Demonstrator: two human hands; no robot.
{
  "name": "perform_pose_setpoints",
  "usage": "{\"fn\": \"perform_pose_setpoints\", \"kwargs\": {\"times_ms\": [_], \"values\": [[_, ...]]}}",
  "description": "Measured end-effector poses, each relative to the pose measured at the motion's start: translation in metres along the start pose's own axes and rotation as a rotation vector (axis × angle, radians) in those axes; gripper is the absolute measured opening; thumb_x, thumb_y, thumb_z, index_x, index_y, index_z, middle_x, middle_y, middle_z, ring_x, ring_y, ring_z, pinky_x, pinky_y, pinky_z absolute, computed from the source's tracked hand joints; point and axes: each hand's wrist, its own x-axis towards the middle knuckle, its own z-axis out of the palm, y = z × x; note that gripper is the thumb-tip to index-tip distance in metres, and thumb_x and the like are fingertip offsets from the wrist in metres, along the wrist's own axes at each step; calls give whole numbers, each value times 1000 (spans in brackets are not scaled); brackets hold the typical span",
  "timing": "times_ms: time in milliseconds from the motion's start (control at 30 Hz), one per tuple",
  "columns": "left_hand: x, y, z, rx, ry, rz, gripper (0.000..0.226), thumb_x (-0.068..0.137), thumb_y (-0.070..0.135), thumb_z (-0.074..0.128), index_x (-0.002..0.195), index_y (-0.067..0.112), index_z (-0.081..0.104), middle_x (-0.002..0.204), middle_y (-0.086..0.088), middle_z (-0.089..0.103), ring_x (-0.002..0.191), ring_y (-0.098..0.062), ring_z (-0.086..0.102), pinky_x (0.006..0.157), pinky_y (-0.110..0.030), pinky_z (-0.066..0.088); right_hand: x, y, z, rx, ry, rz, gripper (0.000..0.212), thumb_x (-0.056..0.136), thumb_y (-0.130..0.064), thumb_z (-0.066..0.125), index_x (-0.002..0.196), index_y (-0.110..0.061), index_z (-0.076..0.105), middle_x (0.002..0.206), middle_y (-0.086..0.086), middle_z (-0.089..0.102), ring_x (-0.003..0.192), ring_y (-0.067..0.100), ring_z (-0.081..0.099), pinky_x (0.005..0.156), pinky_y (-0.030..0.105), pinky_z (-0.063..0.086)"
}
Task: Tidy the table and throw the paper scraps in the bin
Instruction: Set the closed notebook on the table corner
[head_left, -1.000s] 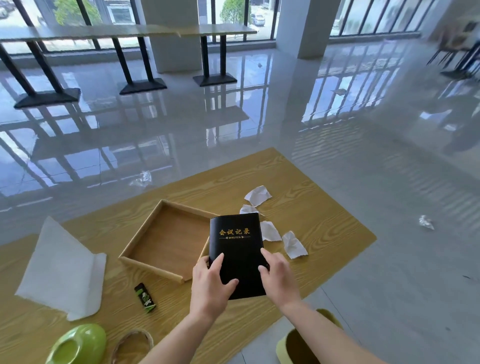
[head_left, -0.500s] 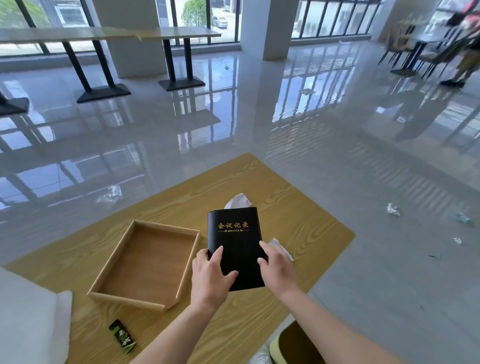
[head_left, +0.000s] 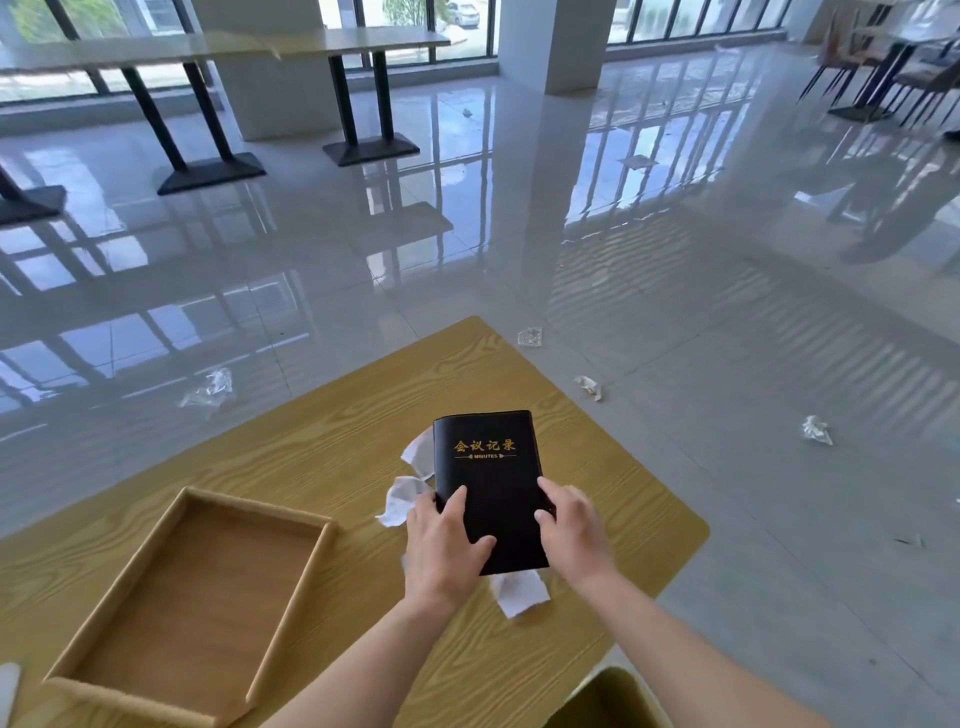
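While both hands grip the black notebook (head_left: 491, 483), left hand (head_left: 444, 551) and right hand (head_left: 571, 530) pinching its near edges, it appears stiff and light. Three paper scraps (head_left: 410, 499) show around the notebook; others may lie beneath. Soft and light, they suit pinching. One wooden tray (head_left: 197, 613) sits left of it.

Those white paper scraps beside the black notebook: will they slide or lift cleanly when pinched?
The paper scraps look crumpled and thin, so probably very light and floppy; a pinch should gather them, while a push may only crumple them. One scrap lies partly under the notebook, held by both hands, and might tear if tugged.
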Motion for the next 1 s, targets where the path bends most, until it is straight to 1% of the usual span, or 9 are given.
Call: {"fn": "perform_pose_setpoints", "kwargs": {"times_ms": [167,267,400,533,700,800,867,933,1000], "values": [[28,31,32,-12,-30,-42,65,81,35,73,137,26,42,131,-6,38,126,-23,32,99,-29,33,48,30,-20,-35,-51,8,49,98,-8,52,145,-14,44,133,11,54,123,25,53,98,35,46],[45,45,47,-31,-56,-73,60,81,33,73,134,27,45,131,-8,38,126,-26,33,101,-31,33,73,46,-27,-81,-71,7,49,97,-9,52,145,-16,45,131,11,56,120,27,55,94,34,46],[63,56,64,-33,-82,-125,60,82,34,73,134,26,44,132,-10,39,125,-27,33,103,-35,37,100,59,-30,-117,-115,11,48,98,-9,52,145,-17,45,131,11,56,120,28,54,97,37,49],[70,64,80,-38,-97,-174,73,84,31,72,146,23,34,141,-12,32,133,-28,29,110,-38,35,121,70,-33,-142,-144,16,50,96,-7,53,144,-19,46,132,10,55,121,27,55,98,37,50],[73,70,95,-86,-131,-157,80,83,25,73,149,22,28,142,-9,31,135,-24,27,109,-35,34,143,80,-41,-143,-142,11,51,94,-1,54,141,-20,50,131,9,58,120,25,57,98,37,50],[77,70,96,-20,-95,-82,79,80,30,75,146,23,32,143,-8,27,135,-24,26,106,-32,35,154,83,-45,-144,-149,-14,51,93,0,54,140,-20,51,133,9,58,122,25,56,101,37,49],[83,68,96,101,-60,39,81,78,37,77,145,23,34,152,-11,16,141,-28,18,109,-35,34,161,84,-45,-146,-148,-20,50,93,-1,54,139,-21,52,133,8,59,122,25,56,101,37,49],[89,67,98,251,-81,215,90,74,48,78,147,22,31,158,-14,4,147,-32,5,116,-42,28,167,84,-43,-142,-145,-18,48,93,-4,55,138,-21,54,133,7,60,122,24,57,100,36,48],[95,67,102,369,-149,335,98,73,54,76,150,23,24,160,-19,-1,148,-34,-7,120,-47,16,169,84,-40,-140,-153,-17,44,94,-15,58,137,-22,54,132,6,60,120,23,58,100,36,49]]}}
